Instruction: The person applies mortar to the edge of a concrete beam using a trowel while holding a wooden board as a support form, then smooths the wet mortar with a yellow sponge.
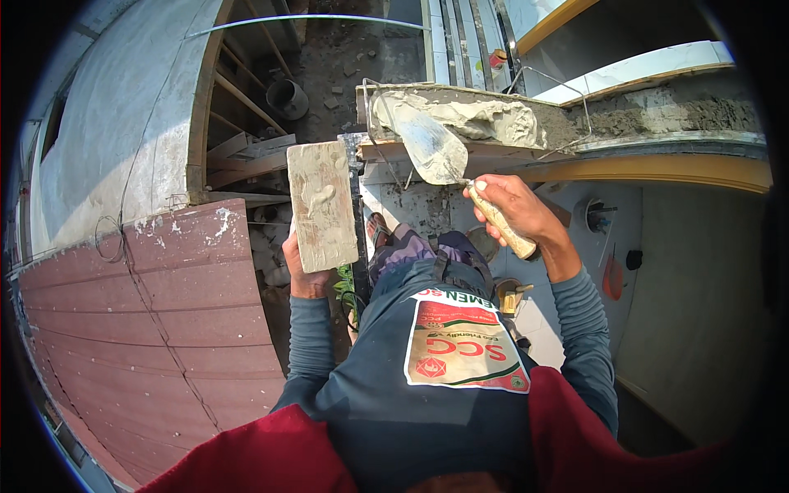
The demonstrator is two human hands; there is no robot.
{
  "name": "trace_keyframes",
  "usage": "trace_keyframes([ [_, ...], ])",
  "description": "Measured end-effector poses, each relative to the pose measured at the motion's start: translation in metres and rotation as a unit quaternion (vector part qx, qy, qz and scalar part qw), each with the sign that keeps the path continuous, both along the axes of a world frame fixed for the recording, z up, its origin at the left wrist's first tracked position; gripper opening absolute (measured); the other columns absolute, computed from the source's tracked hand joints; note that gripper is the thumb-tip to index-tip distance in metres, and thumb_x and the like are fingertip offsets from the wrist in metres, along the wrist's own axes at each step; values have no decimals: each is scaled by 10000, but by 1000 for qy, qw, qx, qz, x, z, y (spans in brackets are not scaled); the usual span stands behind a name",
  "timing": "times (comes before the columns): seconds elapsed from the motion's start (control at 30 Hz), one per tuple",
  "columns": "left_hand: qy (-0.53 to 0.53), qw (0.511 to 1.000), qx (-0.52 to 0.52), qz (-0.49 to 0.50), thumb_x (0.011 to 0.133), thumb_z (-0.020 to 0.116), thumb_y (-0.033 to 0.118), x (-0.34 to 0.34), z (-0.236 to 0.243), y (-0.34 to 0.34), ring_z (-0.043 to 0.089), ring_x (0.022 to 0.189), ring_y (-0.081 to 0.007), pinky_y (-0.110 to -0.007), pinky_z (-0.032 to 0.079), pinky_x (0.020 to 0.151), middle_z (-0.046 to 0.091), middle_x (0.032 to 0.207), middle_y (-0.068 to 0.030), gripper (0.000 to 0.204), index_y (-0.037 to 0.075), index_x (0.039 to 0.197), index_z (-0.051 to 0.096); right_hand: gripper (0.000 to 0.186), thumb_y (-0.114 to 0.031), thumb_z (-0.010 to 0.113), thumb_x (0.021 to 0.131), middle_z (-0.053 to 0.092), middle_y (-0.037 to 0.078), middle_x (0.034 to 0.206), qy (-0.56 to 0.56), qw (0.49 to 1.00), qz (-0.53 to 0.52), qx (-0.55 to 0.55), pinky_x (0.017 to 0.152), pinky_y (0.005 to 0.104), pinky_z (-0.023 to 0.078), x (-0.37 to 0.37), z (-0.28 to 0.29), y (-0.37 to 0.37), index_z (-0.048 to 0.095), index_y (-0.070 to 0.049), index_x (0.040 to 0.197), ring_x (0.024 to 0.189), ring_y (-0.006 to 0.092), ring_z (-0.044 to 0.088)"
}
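Observation:
My right hand (524,215) is closed around the wooden handle of a pointing trowel (429,149). The trowel's mortar-smeared blade lies at the edge of a heap of wet mortar (497,122) on top of the ledge. My left hand (301,271) grips a rectangular wooden float (319,234) from below, so its fingers are mostly hidden behind the board. A small dab of mortar sits on the float's upper face. The float is held to the left of the trowel, in front of the ledge's left end.
Wire clamps (585,107) straddle the ledge (633,123), which runs off to the right. Far below stands a dark bucket (287,99). Reddish corrugated sheeting (164,312) slopes on the left with a loose cable across it. Under my right arm hangs a red tool (612,278).

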State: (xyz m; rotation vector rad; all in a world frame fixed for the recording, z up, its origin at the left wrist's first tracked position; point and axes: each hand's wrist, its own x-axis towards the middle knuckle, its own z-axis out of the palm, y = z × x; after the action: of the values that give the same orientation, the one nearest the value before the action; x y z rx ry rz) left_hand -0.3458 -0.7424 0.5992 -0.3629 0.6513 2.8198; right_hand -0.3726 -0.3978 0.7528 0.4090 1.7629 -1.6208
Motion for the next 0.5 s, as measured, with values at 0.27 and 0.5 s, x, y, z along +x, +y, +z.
trace_keyframes([
  [0.27,2,1000,-12,-18,959,393,154,3,-1,-1,654,1079,-286,-411,554,914,590,1280,-179,472,-5,1403,417,362,-281,449,1021,566,73,734,8,995,-103,3,332,221,412,36,37,25,552,51,1120,418,87,494],
  [0.5,-5,1000,20,-1,998,354,195,-1,12,10,675,1030,-298,-426,580,868,611,1253,-194,448,-55,1353,466,402,-311,338,1051,504,113,755,-35,893,-297,-336,312,238,416,81,17,44,468,57,1151,415,117,468],
])
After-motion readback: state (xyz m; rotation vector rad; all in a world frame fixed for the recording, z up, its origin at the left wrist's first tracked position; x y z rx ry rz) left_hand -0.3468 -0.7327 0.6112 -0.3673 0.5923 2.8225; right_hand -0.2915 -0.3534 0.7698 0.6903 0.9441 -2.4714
